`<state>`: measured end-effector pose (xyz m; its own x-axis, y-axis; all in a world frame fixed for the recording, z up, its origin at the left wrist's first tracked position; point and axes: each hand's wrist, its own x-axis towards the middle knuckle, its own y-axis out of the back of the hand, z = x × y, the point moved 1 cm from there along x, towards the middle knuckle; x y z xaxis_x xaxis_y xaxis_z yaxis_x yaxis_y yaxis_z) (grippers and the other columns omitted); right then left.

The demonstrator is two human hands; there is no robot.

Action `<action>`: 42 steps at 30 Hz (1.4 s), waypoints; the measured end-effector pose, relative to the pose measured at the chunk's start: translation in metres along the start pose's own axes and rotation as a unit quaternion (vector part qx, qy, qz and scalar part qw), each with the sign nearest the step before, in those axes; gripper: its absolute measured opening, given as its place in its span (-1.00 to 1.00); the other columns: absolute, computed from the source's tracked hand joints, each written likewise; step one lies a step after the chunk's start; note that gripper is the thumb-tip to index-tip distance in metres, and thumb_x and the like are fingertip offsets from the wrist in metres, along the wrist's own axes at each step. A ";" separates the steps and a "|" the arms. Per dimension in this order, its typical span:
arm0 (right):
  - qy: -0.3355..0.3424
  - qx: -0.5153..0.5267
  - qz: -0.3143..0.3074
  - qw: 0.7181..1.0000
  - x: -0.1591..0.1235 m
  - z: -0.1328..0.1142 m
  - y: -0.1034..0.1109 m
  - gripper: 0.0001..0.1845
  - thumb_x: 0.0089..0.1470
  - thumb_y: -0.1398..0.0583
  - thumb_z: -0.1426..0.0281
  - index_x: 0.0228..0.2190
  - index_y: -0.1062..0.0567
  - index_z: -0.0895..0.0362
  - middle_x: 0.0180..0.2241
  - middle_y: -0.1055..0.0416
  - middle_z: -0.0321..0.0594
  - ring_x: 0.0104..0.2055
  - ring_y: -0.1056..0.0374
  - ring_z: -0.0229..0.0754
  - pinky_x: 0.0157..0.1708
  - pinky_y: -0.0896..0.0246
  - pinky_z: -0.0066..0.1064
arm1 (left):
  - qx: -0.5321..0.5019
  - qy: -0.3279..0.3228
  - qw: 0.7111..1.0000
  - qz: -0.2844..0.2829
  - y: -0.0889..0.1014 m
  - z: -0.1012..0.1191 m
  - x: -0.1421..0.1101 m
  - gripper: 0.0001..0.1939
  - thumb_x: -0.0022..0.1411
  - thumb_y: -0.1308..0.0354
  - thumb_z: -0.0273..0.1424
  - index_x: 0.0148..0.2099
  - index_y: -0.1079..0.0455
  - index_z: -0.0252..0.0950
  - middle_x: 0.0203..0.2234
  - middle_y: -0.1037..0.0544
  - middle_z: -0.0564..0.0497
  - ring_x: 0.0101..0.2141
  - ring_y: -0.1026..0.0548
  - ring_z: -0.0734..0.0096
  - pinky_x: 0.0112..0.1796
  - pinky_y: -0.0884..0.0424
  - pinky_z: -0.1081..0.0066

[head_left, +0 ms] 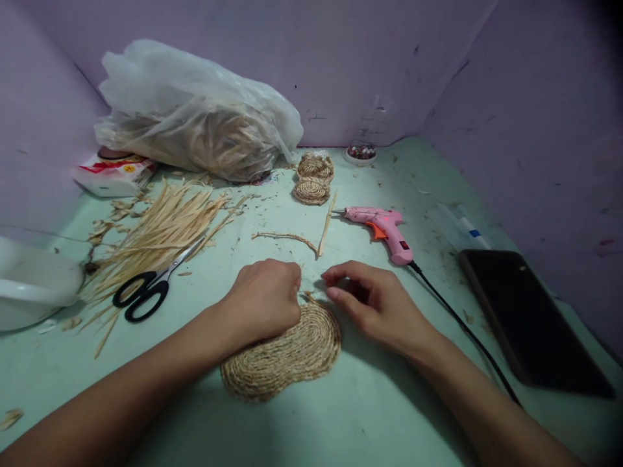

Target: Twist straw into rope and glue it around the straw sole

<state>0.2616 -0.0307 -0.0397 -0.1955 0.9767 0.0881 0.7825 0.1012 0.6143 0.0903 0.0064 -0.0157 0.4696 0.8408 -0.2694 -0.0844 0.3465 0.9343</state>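
A coiled mat of braided straw cord (292, 357), shaped like a figure eight, lies flat in front of me. My left hand (267, 295) is closed in a fist over its upper left edge, and what its fingers hold, if anything, is hidden. A short cord end sticks up from the mat's top edge between my hands. At the mat's upper right, my right hand (367, 295) is curled with thumb and forefinger slightly apart, nothing visible between them. Just beyond my hands lie a short braided cord (287, 236) and a flat straw strip (328, 224).
A pink glue gun (377, 227) lies right, its black cable (457, 318) running past a phone (530, 318). Black-handled scissors (156, 285) rest on straw strips (170, 220) at left. Behind are a plastic bag (204, 117), a smaller coiled piece (313, 178) and a bead dish (360, 154).
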 end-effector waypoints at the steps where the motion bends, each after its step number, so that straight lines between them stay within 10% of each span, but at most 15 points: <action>1: 0.006 -0.009 -0.003 1.000 0.000 -0.002 -0.003 -0.84 -0.03 -0.19 0.37 -0.33 -0.46 0.12 -0.40 -0.44 -0.25 -0.46 -0.27 -0.26 -0.47 -0.13 -0.43 | -0.001 -0.001 1.000 0.000 0.000 0.000 0.000 -0.85 -0.04 0.06 -0.44 -0.43 -0.33 -0.19 -0.58 -0.45 -0.01 -0.53 -0.35 0.27 -0.56 -0.04 0.38; 23: 0.016 -0.066 -0.011 0.998 -0.003 -0.003 -0.012 -0.93 -0.06 -0.13 0.47 -0.52 -0.41 0.12 -0.55 -0.38 -0.35 -0.52 -0.21 -0.32 -0.53 0.01 -0.48 | -0.005 -0.068 0.997 0.029 0.008 -0.001 -0.007 -0.69 0.10 0.06 -0.42 -0.13 -0.39 -0.17 -0.42 -0.54 -0.02 -0.36 -0.47 0.26 -0.40 -0.24 0.38; 42: 0.014 -0.094 -0.014 0.995 -0.004 -0.005 -0.011 -0.94 -0.10 -0.11 0.49 -0.56 -0.36 0.14 -0.61 -0.31 -0.36 -0.56 -0.14 -0.33 -0.56 0.06 -0.47 | -0.008 -0.061 0.998 0.018 -0.001 -0.004 0.000 -0.85 -0.04 0.05 -0.47 -0.50 -0.35 -0.24 -0.65 -0.39 0.05 -0.57 -0.28 0.39 -0.54 -0.02 0.41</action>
<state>0.2514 -0.0365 -0.0429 -0.2335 0.9683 0.0883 0.6522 0.0886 0.7529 0.0869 0.0079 -0.0177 0.5700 0.7957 -0.2048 -0.1158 0.3246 0.9387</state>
